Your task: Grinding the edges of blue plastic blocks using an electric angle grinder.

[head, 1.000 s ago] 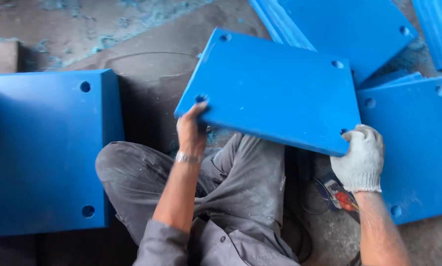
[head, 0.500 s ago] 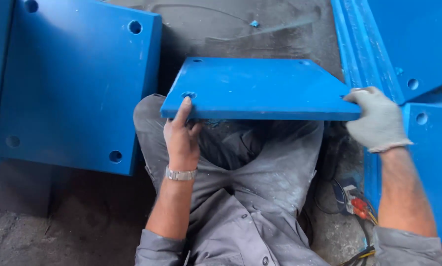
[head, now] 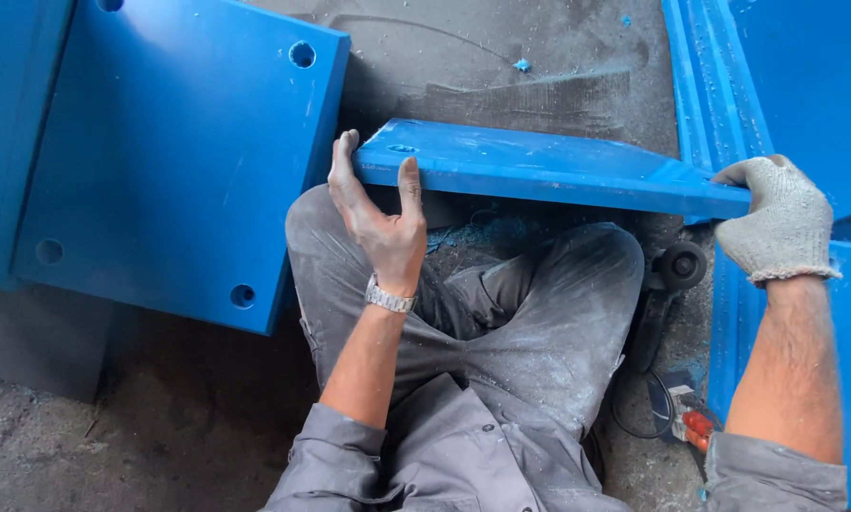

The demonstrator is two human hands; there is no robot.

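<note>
Over the dusty grey trousers (head: 501,313), the bare left hand (head: 380,213) and gloved right hand (head: 776,223) each clamp fingers around the flat blue plastic slab (head: 539,171), now tipped nearly edge-on (flatter a moment ago), with thicker blue blocks (head: 170,161) lying beyond.

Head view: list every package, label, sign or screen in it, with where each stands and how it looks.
None: no package, label, sign or screen shows.
Blue panel: held edge-on over the lap by the bare left hand and the gloved right hand; plain, unmarked.
Blue slab: on the floor at left, with round holes near its corners; unmarked.
Wristwatch: silver, on the left wrist; its face is not visible.
</note>
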